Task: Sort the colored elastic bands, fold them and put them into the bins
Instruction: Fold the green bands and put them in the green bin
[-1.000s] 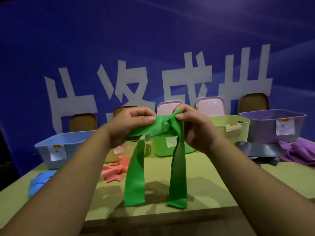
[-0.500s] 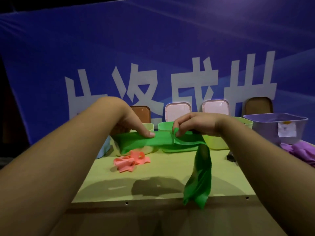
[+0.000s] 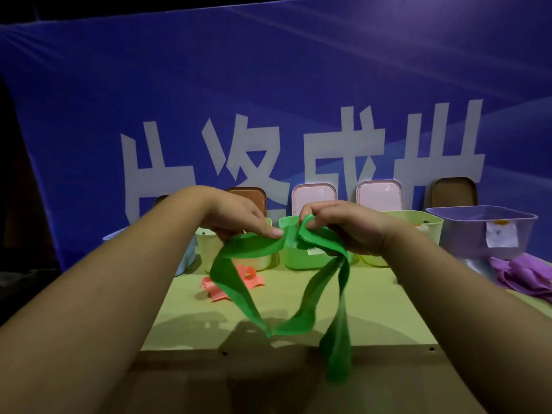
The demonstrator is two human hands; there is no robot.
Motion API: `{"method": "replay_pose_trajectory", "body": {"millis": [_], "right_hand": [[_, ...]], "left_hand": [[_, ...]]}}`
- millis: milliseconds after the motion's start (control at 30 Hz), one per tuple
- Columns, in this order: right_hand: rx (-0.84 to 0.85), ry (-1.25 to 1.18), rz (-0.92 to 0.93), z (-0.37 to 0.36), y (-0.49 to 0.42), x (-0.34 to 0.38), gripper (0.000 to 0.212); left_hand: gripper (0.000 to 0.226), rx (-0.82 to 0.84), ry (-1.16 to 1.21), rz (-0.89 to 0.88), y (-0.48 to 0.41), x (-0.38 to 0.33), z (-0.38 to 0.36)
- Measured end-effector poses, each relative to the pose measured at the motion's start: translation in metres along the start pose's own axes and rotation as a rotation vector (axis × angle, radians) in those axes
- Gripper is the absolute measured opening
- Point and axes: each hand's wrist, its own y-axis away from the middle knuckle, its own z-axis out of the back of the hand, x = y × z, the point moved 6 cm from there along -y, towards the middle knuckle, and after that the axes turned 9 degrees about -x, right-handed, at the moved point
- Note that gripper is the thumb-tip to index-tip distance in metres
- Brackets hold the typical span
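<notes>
Fingers [image 3: 273,233] of left hand [image 3: 236,216] and right hand [image 3: 349,228] pinch green band [image 3: 227,279] above table [image 3: 373,309].

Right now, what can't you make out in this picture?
Head view:
- Blue bin: mostly hidden behind the left forearm.
- Label on the purple bin: writing too small to read.
- Bin contents: hidden by their walls.
- Green band: hanging end motion-blurred.
- Purple bands: cut off by the right edge.

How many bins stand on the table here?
5, left to right: blue bin, mostly hidden by the left arm; pale yellow bin; green bin; lime bin; purple bin.
</notes>
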Motion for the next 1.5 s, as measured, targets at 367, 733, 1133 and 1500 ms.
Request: {"method": "replay_pose_trajectory", "body": {"millis": [367, 733, 1133, 1500], "right_hand": [[-0.204, -0.041, 0.118, -0.005, -0.014, 0.003, 0.008], [-0.271, -0.048, 0.163, -0.021, -0.014, 0.008, 0.009], [-0.273, -0.247, 0.163, -0.031, -0.015, 0.013, 0.029], [-0.329, -0.203, 0.141, -0.029, -0.016, 0.006, 0.025]], "left_hand": [[0.039, -0.390, 0.472, -0.215, 0.025, -0.012, 0.022], [0.006, -0.562, 0.337, -0.181, 0.041, -0.027, 0.037], [0.009, -0.687, 0.128, -0.239, 0.047, -0.037, 0.053], [0.017, -0.660, 0.260, -0.295, 0.051, -0.037, 0.055]]}}
